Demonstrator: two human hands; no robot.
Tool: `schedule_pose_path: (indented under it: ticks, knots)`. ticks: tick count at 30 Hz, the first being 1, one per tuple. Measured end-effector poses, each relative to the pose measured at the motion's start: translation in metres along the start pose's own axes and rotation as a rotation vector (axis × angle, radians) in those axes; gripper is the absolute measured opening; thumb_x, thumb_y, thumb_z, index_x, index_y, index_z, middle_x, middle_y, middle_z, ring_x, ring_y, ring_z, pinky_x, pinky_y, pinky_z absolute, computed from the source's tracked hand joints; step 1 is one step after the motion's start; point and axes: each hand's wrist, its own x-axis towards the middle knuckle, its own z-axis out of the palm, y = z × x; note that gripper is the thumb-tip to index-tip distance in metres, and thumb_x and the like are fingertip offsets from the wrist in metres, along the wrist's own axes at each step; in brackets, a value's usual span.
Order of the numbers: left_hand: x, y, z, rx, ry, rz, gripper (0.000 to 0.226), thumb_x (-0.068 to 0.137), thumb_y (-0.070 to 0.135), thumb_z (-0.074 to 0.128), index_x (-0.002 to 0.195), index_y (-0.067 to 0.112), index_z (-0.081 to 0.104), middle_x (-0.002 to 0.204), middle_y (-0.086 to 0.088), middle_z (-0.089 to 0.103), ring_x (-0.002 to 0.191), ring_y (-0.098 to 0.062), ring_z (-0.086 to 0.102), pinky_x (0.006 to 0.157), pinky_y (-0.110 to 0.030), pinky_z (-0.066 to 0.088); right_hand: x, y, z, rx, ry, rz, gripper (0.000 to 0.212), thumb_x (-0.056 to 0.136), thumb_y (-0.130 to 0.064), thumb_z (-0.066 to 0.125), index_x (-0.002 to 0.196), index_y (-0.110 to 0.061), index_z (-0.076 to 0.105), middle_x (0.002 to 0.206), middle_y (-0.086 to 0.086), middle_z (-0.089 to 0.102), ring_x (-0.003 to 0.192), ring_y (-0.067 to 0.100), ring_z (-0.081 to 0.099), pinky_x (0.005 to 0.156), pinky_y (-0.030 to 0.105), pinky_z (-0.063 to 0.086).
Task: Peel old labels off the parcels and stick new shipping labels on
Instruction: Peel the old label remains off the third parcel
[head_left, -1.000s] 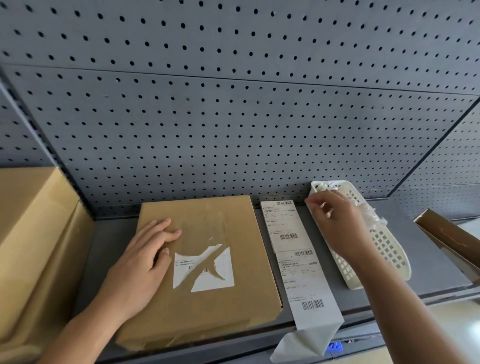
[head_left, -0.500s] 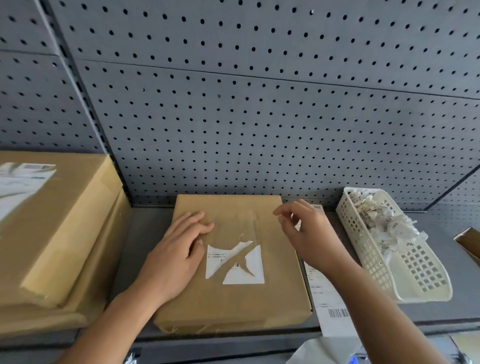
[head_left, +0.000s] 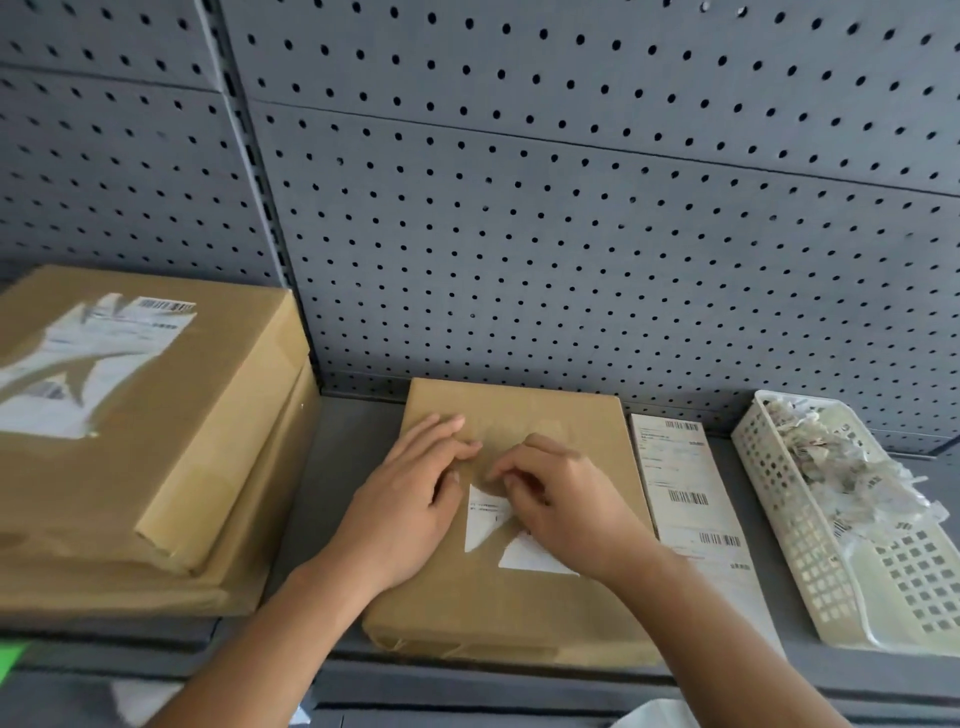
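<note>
Background: grey pegboard wall (head_left: 571, 234) behind a grey metal shelf (head_left: 337, 467).
Parcel (head_left: 571, 426): brown paper, flat at mid-shelf.
Old label (head_left: 483, 519): torn white remnants on the parcel's top.
Left hand (head_left: 405, 514): flat on the parcel, fingers straight, pressing beside the label.
Right hand (head_left: 566, 504): fingers curled, tips at the label's upper edge; actual hold unclear.
New label strip (head_left: 680, 483): just right of the parcel.
Basket (head_left: 789, 551): white, far right, holding paper scraps (head_left: 841, 462).

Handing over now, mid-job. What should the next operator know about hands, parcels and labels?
Left hand: flat, pressing the middle parcel down.
Right hand: fingers curled, pinching the torn edge of the old label.
New label strip lies right of the parcel; scrap basket beyond it.
Done: old label partly torn off.
Left: its other pieces, the new label, then the stacked parcels at left.
</note>
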Motion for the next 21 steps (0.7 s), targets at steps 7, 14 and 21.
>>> schedule_pose_path:
  ticks: [7, 14, 21]
  knots:
    - [0.0, -0.001, 0.0, 0.002, 0.006, 0.009, 0.037, 0.106, 0.024, 0.042, 0.14, 0.034, 0.052, 0.16, 0.03, 0.022, 0.145, 0.018, -0.003, 0.112, -0.01, 0.008, 0.006, -0.001, 0.018, -0.155, 0.037, -0.037, 0.025, 0.094, -0.034, 0.043, 0.102, -0.037, 0.066, 0.095, -0.018, 0.059, 0.088, 0.006, 0.057, 0.072, 0.024, 0.048]
    - [0.0, -0.001, 0.0, 0.002, 0.01, 0.007, 0.037, 0.105, 0.023, 0.043, 0.14, 0.034, 0.053, 0.16, 0.028, 0.023, 0.146, 0.017, -0.002, 0.116, -0.019, 0.017, 0.0, -0.002, 0.024, -0.202, 0.081, -0.091, 0.018, 0.091, -0.029, 0.045, 0.088, -0.032, 0.063, 0.088, -0.019, 0.057, 0.079, 0.0, 0.045, 0.074, 0.023, 0.036]
    - [0.0, -0.002, 0.0, 0.01, 0.011, 0.004, 0.036, 0.105, 0.023, 0.043, 0.138, 0.034, 0.054, 0.16, 0.028, 0.023, 0.147, 0.016, -0.002, 0.118, -0.024, 0.02, 0.002, 0.0, 0.027, -0.178, 0.075, -0.093, 0.019, 0.097, -0.027, 0.048, 0.101, -0.033, 0.065, 0.099, -0.021, 0.059, 0.091, 0.001, 0.053, 0.077, 0.022, 0.037]
